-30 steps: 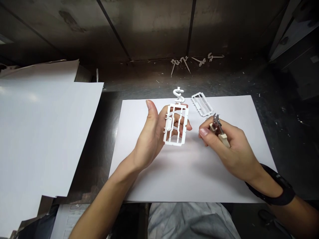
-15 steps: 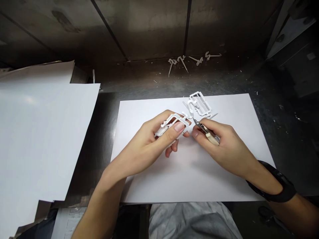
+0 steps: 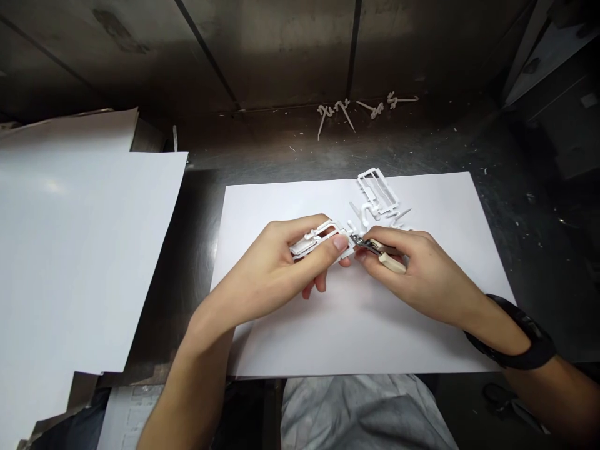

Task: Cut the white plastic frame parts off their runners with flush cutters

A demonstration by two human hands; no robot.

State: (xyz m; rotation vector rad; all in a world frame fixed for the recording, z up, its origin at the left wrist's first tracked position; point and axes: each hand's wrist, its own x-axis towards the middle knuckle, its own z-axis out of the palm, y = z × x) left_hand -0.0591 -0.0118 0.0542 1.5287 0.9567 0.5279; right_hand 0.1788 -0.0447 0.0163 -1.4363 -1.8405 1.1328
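In my left hand [image 3: 285, 256] is a white plastic frame [image 3: 313, 239], gripped between thumb and fingers above a white paper sheet [image 3: 360, 331]. My right hand [image 3: 407, 269] is closed around small nippers [image 3: 387, 257] with cream handles. Their metal jaws meet the right end of the held frame; whether they are biting into plastic I cannot tell. Just beyond, a second white plastic frame [image 3: 382, 192] lies on the paper with a curved sprue piece [image 3: 366, 215] beside it. My right fingers partly hide thin white scraps near that frame.
Several twisted sprue scraps [image 3: 375, 110] lie by the metal wall at the back, with small white crumbs around them. A stack of large white sheets [image 3: 84, 250] stands at the left. A dark metal worktop [image 3: 201, 206] lies underneath.
The curved sprue piece, earlier against the held frame, now lies apart from it near the second frame. The nippers have shifted left and slightly down to the held frame's end.
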